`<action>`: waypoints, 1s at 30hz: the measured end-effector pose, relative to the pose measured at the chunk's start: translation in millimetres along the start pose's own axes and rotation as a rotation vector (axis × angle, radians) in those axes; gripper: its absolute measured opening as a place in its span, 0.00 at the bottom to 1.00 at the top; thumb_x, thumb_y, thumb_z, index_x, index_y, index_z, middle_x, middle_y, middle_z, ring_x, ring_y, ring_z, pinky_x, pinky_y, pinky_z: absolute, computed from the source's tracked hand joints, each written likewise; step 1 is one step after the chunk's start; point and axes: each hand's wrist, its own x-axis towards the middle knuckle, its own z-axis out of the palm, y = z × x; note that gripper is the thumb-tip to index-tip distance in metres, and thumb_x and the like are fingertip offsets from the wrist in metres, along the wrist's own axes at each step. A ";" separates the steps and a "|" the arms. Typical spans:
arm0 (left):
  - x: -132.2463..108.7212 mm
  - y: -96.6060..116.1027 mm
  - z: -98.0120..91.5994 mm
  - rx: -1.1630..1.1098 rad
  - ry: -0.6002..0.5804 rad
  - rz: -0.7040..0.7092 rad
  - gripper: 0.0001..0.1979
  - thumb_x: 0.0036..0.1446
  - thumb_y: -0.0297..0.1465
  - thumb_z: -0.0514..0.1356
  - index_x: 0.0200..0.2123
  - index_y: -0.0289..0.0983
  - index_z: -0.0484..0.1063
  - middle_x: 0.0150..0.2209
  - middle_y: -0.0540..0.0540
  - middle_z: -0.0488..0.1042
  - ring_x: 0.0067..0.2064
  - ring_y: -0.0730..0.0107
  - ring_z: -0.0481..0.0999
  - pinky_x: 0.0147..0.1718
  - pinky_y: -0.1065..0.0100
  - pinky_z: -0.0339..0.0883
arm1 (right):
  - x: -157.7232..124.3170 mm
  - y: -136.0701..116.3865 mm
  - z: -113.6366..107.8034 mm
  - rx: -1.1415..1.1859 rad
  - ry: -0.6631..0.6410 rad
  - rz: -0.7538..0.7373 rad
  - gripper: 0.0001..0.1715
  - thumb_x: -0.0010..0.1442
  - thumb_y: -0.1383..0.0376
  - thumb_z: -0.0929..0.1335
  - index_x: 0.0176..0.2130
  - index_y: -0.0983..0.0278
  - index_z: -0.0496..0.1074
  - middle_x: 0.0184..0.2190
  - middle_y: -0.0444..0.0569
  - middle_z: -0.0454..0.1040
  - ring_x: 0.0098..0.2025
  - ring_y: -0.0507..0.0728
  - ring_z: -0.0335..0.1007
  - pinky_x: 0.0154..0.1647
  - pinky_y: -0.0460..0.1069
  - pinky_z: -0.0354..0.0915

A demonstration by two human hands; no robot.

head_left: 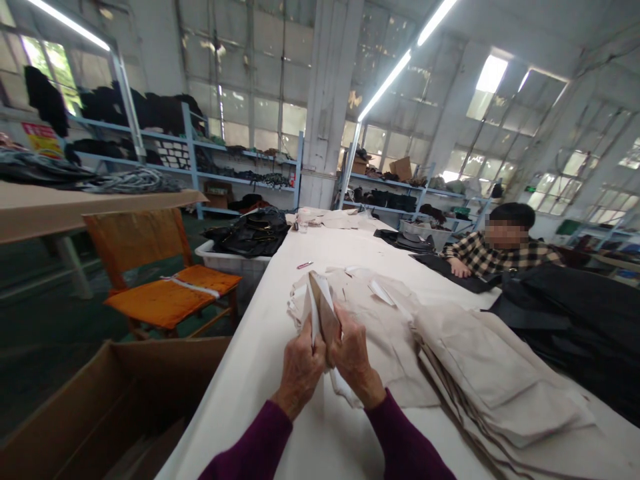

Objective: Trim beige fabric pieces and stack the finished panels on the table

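Observation:
My left hand [300,373] and my right hand [355,353] pinch a folded strip of beige cloth with a pale lining [321,310] between them, its edge standing upright above the table. Under and ahead of my hands lies a spread beige garment [380,327]. To my right rises a tall stack of folded beige garments [500,380], close to my right hand but apart from it. A small red-handled tool [305,265] lies on the white table covering [265,373] beyond my hands. Both sleeves are dark purple.
An open cardboard box [115,413] stands at the table's left edge, beside an orange chair [170,293]. A white bin of black garments [240,247] sits at the far end. A seated co-worker [500,250] in a checked shirt works beyond a black cloth pile [575,327].

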 end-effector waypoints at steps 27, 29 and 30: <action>-7.2 -2.1 6.2 -0.030 -0.035 0.426 0.20 0.57 0.33 0.51 0.52 0.35 0.63 0.44 0.38 0.70 0.46 0.59 0.71 0.45 0.63 0.66 | 0.8 -3.3 -6.8 0.288 -0.041 0.414 0.20 0.56 0.54 0.63 0.21 0.64 0.60 0.17 0.39 0.55 0.19 0.47 0.51 0.18 0.42 0.50; -3.8 0.3 0.6 -0.076 0.047 0.425 0.17 0.57 0.32 0.51 0.50 0.35 0.65 0.44 0.40 0.70 0.45 0.62 0.71 0.46 0.63 0.64 | 4.4 13.5 -13.6 0.466 0.065 0.577 0.22 0.57 0.53 0.60 0.20 0.65 0.59 0.16 0.39 0.55 0.18 0.47 0.49 0.17 0.42 0.49; -1.2 0.2 -3.6 -0.095 0.127 0.388 0.17 0.57 0.32 0.51 0.49 0.35 0.66 0.44 0.40 0.70 0.45 0.62 0.70 0.47 0.62 0.64 | 5.6 21.3 -19.5 0.540 0.102 0.638 0.22 0.57 0.53 0.60 0.21 0.65 0.60 0.16 0.40 0.56 0.17 0.47 0.50 0.17 0.43 0.51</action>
